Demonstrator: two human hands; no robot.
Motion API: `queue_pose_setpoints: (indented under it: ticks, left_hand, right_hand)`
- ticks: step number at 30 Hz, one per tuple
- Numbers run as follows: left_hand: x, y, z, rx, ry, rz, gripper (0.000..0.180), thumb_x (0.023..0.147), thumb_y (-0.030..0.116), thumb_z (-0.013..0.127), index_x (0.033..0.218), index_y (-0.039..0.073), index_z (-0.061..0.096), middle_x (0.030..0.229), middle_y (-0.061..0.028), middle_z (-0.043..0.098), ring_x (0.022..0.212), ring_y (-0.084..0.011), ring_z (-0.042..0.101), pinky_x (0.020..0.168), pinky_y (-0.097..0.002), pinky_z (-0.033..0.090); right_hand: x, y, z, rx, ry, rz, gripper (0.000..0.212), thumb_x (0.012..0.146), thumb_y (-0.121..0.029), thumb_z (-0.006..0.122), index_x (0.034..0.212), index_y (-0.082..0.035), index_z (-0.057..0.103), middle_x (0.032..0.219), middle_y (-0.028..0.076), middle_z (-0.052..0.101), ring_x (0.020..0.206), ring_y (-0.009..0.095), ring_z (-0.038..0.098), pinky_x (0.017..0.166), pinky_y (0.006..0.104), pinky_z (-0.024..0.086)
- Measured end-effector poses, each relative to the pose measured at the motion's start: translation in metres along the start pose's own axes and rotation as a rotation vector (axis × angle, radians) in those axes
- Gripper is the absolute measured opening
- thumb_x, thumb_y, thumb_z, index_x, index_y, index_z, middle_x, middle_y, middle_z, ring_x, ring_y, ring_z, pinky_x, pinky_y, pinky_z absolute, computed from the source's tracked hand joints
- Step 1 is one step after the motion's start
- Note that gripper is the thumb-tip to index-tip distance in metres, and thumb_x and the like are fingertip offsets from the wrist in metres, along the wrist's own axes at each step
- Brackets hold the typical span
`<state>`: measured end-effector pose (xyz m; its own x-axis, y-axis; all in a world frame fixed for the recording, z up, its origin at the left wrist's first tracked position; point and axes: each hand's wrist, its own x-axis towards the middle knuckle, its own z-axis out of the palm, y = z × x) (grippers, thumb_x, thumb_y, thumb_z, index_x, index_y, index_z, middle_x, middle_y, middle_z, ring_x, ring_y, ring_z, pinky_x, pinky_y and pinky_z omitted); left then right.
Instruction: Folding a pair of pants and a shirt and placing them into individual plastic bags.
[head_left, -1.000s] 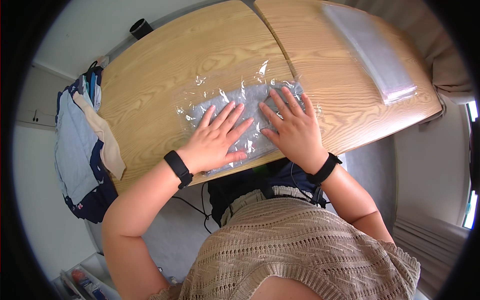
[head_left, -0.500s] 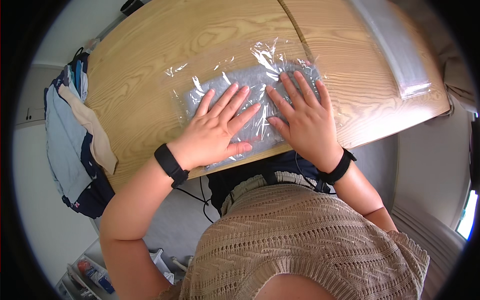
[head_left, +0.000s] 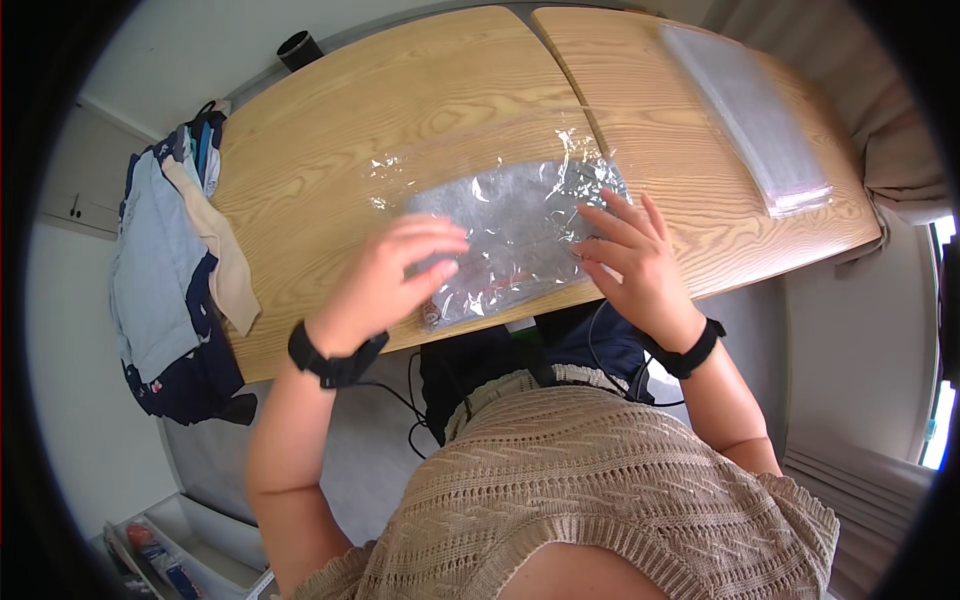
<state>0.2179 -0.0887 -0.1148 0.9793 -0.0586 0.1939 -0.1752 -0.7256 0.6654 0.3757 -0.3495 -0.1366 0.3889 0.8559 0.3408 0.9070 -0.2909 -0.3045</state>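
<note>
A clear plastic bag with folded grey fabric inside lies at the near edge of the wooden table. Over the bag's left side hovers my left hand, slightly blurred, its thumb apart from its bent fingers and nothing between them. My right hand is at the bag's right side with fingers spread; its fingertips are over the plastic, and I cannot tell whether they touch it. A small dark reddish patch shows at the bag's lower left corner. Each wrist wears a black band.
A stack of flat clear plastic bags lies on the right of the wooden table. Several garments hang over its left edge. A black cup-shaped container stands beyond the far edge. Cables hang below; a white bin is at lower left.
Both hands were lying flat on the bag. My left hand has lifted and drawn back leftward; my right hand has bent its fingers slightly and slid toward the right edge. The view has shifted.
</note>
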Motion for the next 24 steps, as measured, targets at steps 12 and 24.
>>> queue_pose_setpoints:
  ticks: [12, 24]
  left_hand:
    - [-0.060, 0.004, 0.047, 0.286, 0.036, -0.155, 0.047, 0.079, 0.009, 0.067, 0.123, 0.008, 0.051, 0.132, -0.0134, 0.044, 0.120, -0.0329, 0.045, 0.098, -0.0405, 0.040]
    - [-0.055, 0.011, -0.023, -0.163, 0.323, -0.363, 0.016, 0.095, 0.010, 0.047, 0.109, 0.005, 0.051, 0.086, 0.0002, 0.055, 0.071, -0.0051, 0.051, 0.061, -0.0207, 0.044]
  right_hand:
    - [-0.005, 0.037, -0.005, 0.386, 0.033, 0.178, 0.028, 0.080, -0.006, 0.064, 0.109, -0.007, 0.065, 0.134, 0.012, 0.049, 0.126, 0.032, 0.044, 0.100, 0.0398, 0.041]
    - [0.002, 0.061, -0.052, 0.938, -0.204, 0.147, 0.072, 0.076, -0.043, 0.073, 0.132, -0.005, 0.048, 0.133, 0.009, 0.051, 0.120, 0.022, 0.048, 0.101, 0.0355, 0.037]
